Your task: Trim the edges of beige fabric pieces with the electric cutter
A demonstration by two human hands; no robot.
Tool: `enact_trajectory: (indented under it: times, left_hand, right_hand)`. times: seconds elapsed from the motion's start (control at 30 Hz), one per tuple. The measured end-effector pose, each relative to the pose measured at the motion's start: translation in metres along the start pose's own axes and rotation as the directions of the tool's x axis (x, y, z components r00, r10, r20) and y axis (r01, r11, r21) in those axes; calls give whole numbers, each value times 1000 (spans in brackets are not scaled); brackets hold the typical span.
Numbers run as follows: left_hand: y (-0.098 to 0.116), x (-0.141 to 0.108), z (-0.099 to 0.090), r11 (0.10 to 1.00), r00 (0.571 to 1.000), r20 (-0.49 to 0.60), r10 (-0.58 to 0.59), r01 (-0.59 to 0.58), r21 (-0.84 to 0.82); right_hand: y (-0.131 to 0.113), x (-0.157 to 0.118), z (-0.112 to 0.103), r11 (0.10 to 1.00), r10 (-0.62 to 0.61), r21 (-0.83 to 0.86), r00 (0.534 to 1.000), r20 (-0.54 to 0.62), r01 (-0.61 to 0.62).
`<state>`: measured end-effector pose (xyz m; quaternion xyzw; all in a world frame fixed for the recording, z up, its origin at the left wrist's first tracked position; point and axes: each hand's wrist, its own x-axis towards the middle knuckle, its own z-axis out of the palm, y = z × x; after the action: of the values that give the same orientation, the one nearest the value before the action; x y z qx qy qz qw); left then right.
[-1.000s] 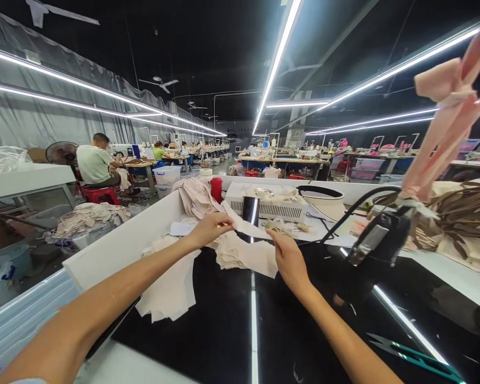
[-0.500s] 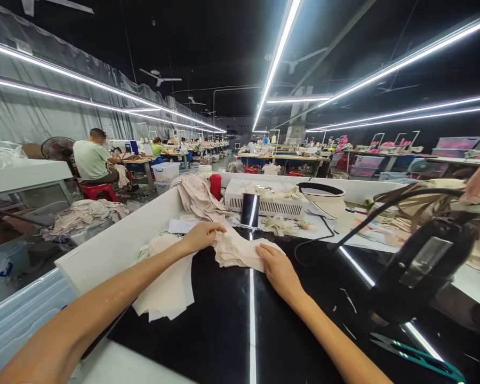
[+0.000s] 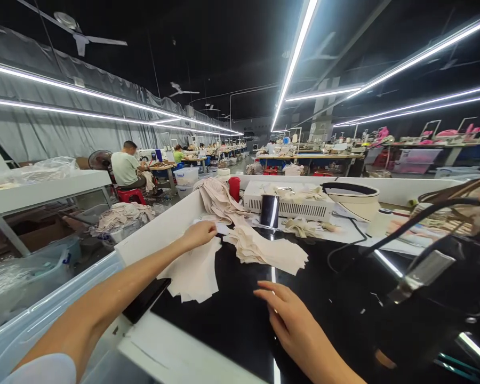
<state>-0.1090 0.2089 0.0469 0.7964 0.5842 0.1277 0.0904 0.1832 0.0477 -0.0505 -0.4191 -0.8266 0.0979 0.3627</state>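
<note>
My left hand (image 3: 200, 234) is closed above the left pile of pale cut fabric (image 3: 196, 272); what its fingers hold, if anything, is hidden. A second stack of cream fabric pieces (image 3: 264, 248) lies on the glossy black tabletop (image 3: 232, 320), spread toward the right. Nearer to me than this stack, my right hand (image 3: 284, 309) hovers over the black surface with fingers apart and nothing in them.
Behind the stacks stand a black cylinder (image 3: 269, 212), a white vented box (image 3: 288, 200), a red cone (image 3: 234, 189) and draped fabric (image 3: 220, 201). A dark machine with a cable (image 3: 420, 224) fills the right side. A person (image 3: 125, 165) sits at far left.
My right hand has let go of the cream stack and drawn back toward me. My left hand has moved off that stack to the left pile. The view has turned left.
</note>
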Motion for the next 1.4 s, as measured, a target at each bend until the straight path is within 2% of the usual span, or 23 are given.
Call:
enact_trajectory:
  times: [0.13,0.27,0.4,0.53,0.6,0.67,0.73,0.77,0.83,0.93,0.97,1.03,1.1,1.2,1.3,1.4]
  left_hand:
    - [-23,-30,-1,967,971,73,-228,217,132]
    - [-27,-52,9,940,948,45,-316,307,146]
    - [-29,-57,14,944,945,13,-327,326,57]
    - [-33,-57,8,953,957,-22,-290,286,-102]
    - [-30,-57,1,950,969,-40,-243,229,-214]
    - [-20,-59,-6,925,981,-42,-192,166,-342]
    - [-2,-65,-11,872,991,-12,-133,111,-477]
    - [9,-69,-12,836,995,18,-95,90,-541]
    - [35,-79,-11,756,997,82,-4,57,-652]
    - [75,-96,-2,644,973,184,136,55,-763]
    - [86,-102,2,616,959,219,177,66,-785]
    - [105,-110,10,569,925,288,247,102,-816]
    - [119,-115,16,535,892,345,291,148,-832]
    - [129,-117,25,519,866,404,295,209,-829]
    - [132,-119,36,506,864,455,218,299,-809]
    - [132,-124,48,478,842,531,90,431,-765]
  right_hand:
    - [-16,-17,1,995,-12,100,997,72,5]
    - [-23,-23,2,987,-33,158,996,78,20]
    - [-29,-27,0,988,-62,144,994,93,48]
    - [-33,-33,-5,986,-53,164,992,118,33]
    - [-35,-35,-7,967,-11,255,994,111,-18]
    - [-37,-34,-7,907,97,397,987,124,-140]
    - [-40,-31,-6,756,258,575,949,180,-314]
    - [-42,-29,-7,638,343,659,913,220,-398]
    - [-47,-24,-9,343,487,792,817,310,-505]
    - [-54,-20,-17,-76,578,852,673,461,-518]
    - [-56,-20,-21,-174,572,849,650,500,-499]
    - [-57,-23,-30,-286,545,840,642,539,-462]
    - [-56,-29,-39,-302,535,837,646,544,-456]
    - [-53,-39,-50,-204,577,838,630,521,-506]
    - [-51,-48,-54,-47,561,841,683,469,-539]
    - [-53,-51,-55,51,531,850,735,421,-524]
